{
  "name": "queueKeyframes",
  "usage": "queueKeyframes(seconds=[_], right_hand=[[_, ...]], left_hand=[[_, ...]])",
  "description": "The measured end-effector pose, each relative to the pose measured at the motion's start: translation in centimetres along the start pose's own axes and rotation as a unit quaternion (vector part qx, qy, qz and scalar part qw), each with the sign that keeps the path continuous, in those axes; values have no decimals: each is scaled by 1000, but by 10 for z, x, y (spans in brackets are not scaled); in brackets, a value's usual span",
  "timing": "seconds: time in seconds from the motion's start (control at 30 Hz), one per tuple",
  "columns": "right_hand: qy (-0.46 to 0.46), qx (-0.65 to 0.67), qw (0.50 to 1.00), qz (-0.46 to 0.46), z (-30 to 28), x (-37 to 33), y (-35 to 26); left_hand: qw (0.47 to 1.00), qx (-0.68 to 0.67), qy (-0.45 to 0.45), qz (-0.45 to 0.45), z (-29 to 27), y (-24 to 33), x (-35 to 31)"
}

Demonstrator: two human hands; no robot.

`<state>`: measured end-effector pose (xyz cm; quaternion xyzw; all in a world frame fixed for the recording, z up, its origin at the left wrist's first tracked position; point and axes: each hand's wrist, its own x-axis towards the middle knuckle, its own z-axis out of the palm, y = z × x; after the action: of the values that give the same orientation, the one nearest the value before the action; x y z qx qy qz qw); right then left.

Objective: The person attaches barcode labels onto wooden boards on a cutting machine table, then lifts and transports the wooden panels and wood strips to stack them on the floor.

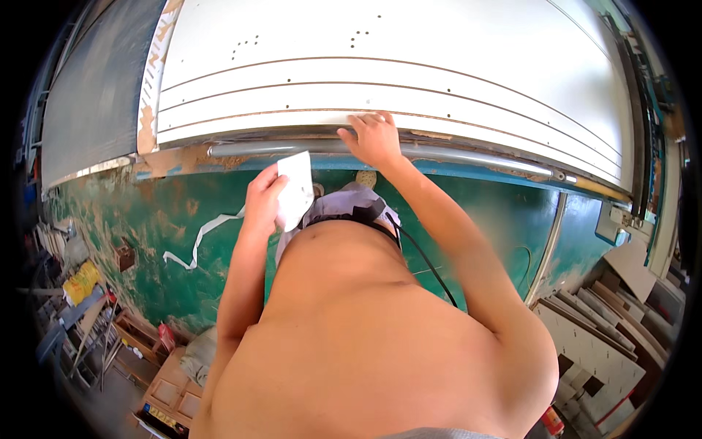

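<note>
"Where is the main thing?"

"The white panel (pixel 439 36) lies flat on the counter (pixel 482 176), with dark lines running left to right across its near part. They look like cuts, so I count a few narrow strips, the nearest strip (pixel 314 118) along the near edge."

"And the hands?"

"The right hand (pixel 375 139) reaches to that strip, fingertips apparently resting on it, thumb apart to the left. Its grip is loose and fairly wide, with nothing visible in it. The left hand (pixel 262 194) is nearer and to the left, its grip closed on a white sheet (pixel 295 194), thumb across its face."

"Which step is this, then?"

"I'd judge it to be checking or steadying the near strip, with the sheet kept handy. The next move probably calls for the right fingers to get under the strip's near edge, keeping it level, if it is truly loose. I can't tell whether it is."

"What is around them?"

"A metal tube (pixel 248 148) runs along the counter's near side. On the green floor (pixel 212 271), left of the body, lies a pale ribbon (pixel 196 245). Board offcuts (pixel 607 322) are stacked to the right."
</note>
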<state>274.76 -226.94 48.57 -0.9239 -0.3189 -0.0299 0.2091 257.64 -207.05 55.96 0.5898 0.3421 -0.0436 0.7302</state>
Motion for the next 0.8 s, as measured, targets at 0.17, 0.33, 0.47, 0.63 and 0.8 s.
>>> queueKeyframes(seconds=[0.17,0.33,0.47,0.63,0.8], right_hand=[[-219,574,770,173,-31,3,-72],[-117,464,856,198,-31,17,-74],[-105,253,944,-181,-20,13,-72],[-271,504,810,129,21,63,-23],[206,13,978,26,16,112,43]], left_hand=[[992,-83,-89,-31,13,2,15],[994,-50,-62,-80,3,-2,23],[998,7,-59,-35,-2,-2,26],[999,17,-21,35,-9,-2,21],[998,25,52,-20,-24,-3,18]])
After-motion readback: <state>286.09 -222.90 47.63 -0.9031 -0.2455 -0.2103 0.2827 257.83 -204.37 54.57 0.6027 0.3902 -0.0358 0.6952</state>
